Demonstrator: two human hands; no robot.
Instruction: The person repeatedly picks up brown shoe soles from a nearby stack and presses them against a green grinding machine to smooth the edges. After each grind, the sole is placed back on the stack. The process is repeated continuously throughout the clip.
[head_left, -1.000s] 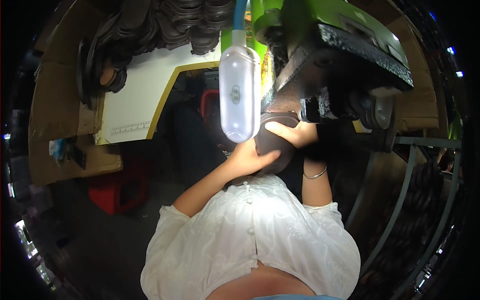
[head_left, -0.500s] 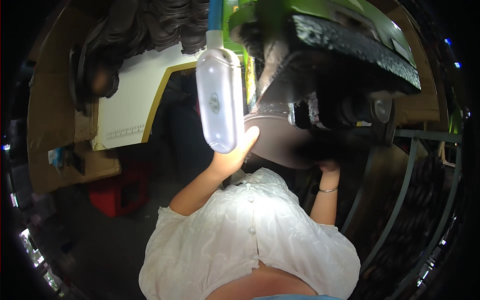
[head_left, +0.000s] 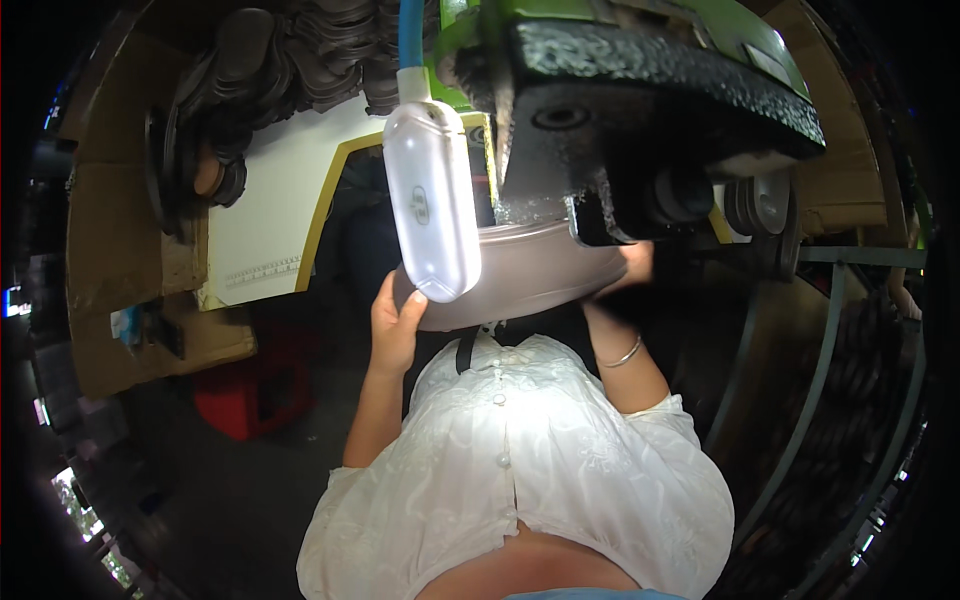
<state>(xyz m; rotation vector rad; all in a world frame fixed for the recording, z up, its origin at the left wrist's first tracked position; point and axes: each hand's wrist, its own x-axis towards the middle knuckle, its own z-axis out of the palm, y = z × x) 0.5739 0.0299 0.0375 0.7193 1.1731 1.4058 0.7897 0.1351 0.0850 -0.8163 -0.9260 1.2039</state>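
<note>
**Curved grey-brown sheet, held at the machine head**

- Left hand (head_left: 397, 325) — fingers wrapped over the near-left edge of the curved sheet (head_left: 520, 285), steadying it level.
- Right hand (head_left: 632, 265) — mostly hidden behind the sheet's far-right edge; whether it grips cannot be told.
- Sheet sits just under the black machine head (head_left: 650, 110), apparently touching it.
- White oblong lamp (head_left: 432, 200) hangs in front, crowding the left.
- Open room — dark floor to the left; stacked dark pieces (head_left: 300, 60) well apart.
</note>
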